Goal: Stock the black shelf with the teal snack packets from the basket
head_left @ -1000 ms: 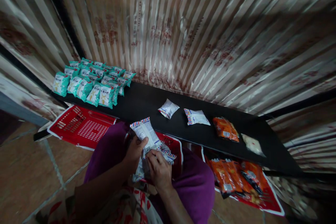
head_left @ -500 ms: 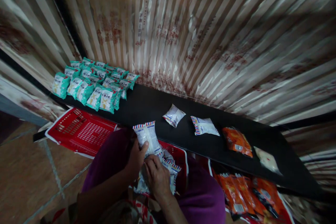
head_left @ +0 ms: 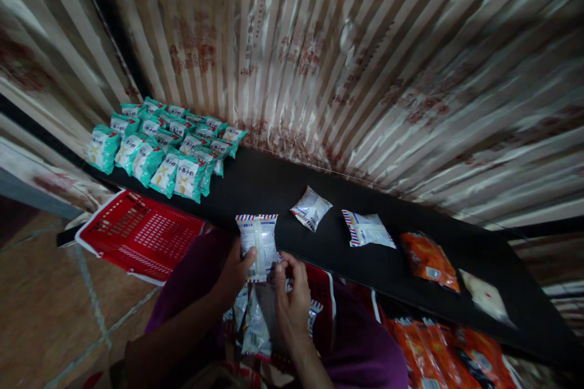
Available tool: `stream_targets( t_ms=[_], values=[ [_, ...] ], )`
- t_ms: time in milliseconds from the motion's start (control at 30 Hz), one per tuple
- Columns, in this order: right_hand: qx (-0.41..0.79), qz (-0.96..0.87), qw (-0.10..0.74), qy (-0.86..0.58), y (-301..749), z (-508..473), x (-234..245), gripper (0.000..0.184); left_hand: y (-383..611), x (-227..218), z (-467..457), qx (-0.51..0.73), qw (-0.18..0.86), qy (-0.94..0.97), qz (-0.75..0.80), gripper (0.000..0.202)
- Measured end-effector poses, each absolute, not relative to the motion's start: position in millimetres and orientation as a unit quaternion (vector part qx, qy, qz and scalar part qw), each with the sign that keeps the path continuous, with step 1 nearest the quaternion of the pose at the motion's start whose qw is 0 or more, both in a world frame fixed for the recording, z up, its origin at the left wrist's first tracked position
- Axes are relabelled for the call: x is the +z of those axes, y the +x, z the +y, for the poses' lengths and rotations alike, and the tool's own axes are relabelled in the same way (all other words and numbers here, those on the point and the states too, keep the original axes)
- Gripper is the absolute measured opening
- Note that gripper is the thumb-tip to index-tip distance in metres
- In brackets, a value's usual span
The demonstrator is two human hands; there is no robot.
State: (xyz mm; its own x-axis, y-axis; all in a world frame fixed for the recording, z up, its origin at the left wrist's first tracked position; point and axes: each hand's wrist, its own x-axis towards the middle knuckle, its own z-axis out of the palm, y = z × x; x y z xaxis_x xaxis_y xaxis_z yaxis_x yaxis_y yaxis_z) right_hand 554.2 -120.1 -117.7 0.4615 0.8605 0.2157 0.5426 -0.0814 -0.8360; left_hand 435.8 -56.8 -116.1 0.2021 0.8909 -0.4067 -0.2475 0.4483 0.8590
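My left hand [head_left: 232, 270] grips a white snack packet [head_left: 258, 244] with red-and-blue striped ends, held upright over my lap. My right hand [head_left: 292, 295] pinches the same packet at its lower right corner. Below my hands, more white packets [head_left: 255, 328] lie in a red basket [head_left: 322, 307] on my purple-clad lap. Two further white packets [head_left: 311, 208] [head_left: 367, 230] lie on the black shelf [head_left: 269, 185] just beyond.
Several teal snack packets [head_left: 164, 146] stand in rows at the shelf's left end. An orange packet [head_left: 427, 260] and a pale packet [head_left: 486, 296] lie at its right. A red basket [head_left: 139, 234] sits at the left, and one with orange packets [head_left: 456, 352] at the lower right. A striped curtain [head_left: 319, 61] hangs behind.
Both hands lifted one white packet out of the lap basket and turned it upright. My right hand moved up from the pile to the packet's corner. The view shifted left and down.
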Motion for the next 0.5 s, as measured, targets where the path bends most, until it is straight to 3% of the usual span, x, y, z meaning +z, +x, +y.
stream_targets(
  t_ms=[100, 233, 500],
  values=[
    [0.271, -0.4, 0.487, -0.728, 556, -109, -115, 0.039, 434, -109, -57, 0.383, 0.727, 0.325, 0.468, 0.061],
    [0.438, -0.342, 0.496, -0.667, 555, -102, -110, 0.043, 433, -106, -55, 0.363, 0.747, 0.324, 0.453, 0.059],
    [0.514, -0.253, 0.547, -0.611, 545, -96, -112, 0.051, 432, -98, -47, 0.353, 0.754, 0.307, 0.46, 0.058]
  ],
)
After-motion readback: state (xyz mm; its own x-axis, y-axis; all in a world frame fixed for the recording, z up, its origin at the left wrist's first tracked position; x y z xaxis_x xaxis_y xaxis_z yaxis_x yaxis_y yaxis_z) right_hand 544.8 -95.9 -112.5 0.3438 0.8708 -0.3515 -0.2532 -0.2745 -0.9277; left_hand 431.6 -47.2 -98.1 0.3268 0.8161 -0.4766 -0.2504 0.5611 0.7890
